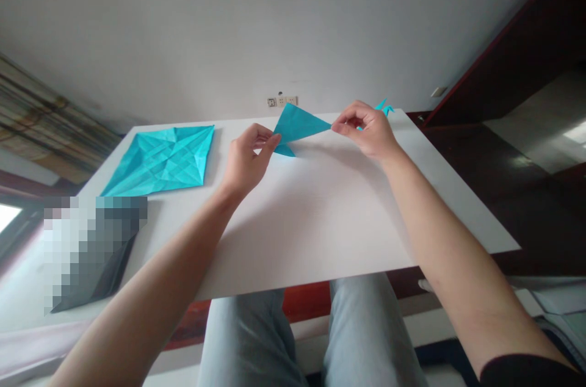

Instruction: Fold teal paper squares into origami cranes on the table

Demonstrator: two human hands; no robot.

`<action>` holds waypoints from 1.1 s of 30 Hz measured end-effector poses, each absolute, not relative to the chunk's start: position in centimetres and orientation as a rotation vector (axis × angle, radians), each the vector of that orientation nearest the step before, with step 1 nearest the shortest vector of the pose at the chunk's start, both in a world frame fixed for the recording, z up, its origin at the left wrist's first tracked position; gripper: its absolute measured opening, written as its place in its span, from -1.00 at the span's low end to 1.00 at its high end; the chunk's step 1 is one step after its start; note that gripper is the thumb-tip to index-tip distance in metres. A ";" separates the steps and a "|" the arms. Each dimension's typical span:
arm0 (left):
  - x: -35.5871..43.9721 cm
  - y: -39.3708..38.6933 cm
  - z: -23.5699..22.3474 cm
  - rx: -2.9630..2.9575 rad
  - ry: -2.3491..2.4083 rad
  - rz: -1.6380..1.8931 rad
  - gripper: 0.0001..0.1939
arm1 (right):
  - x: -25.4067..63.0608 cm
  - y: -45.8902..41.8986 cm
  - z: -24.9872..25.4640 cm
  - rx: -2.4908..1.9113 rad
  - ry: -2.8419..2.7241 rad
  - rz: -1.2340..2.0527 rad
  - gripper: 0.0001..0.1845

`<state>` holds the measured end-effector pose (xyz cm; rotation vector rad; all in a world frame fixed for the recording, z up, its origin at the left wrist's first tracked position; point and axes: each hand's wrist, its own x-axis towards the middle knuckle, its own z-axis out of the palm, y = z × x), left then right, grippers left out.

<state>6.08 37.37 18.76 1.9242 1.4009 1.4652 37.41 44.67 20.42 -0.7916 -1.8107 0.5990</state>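
Note:
A folded turquoise paper (300, 123) is stretched between my two hands, just above the white table (315, 210). My left hand (251, 155) pinches its left corner between thumb and fingers. At its narrow right tip, my right hand (366, 129) has thumb and forefinger closed on the paper. A small flap hangs below the paper near my left thumb; whether it touches the table I cannot tell. Partly hidden behind my right hand stands a small turquoise origami bird (387, 107).
On the table's left lies a creased, unfolded turquoise sheet (169, 158). Nearer to me is a dark flat object (114, 265), mostly blurred out by pixels. A wall with sockets (282, 102) rises behind the table; my knees are under its front edge.

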 end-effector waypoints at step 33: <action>6.7 36.9 17.0 2.251 1.344 0.944 -0.77 | 38.0 45.0 18.3 -1.030 -2.110 0.818 -0.42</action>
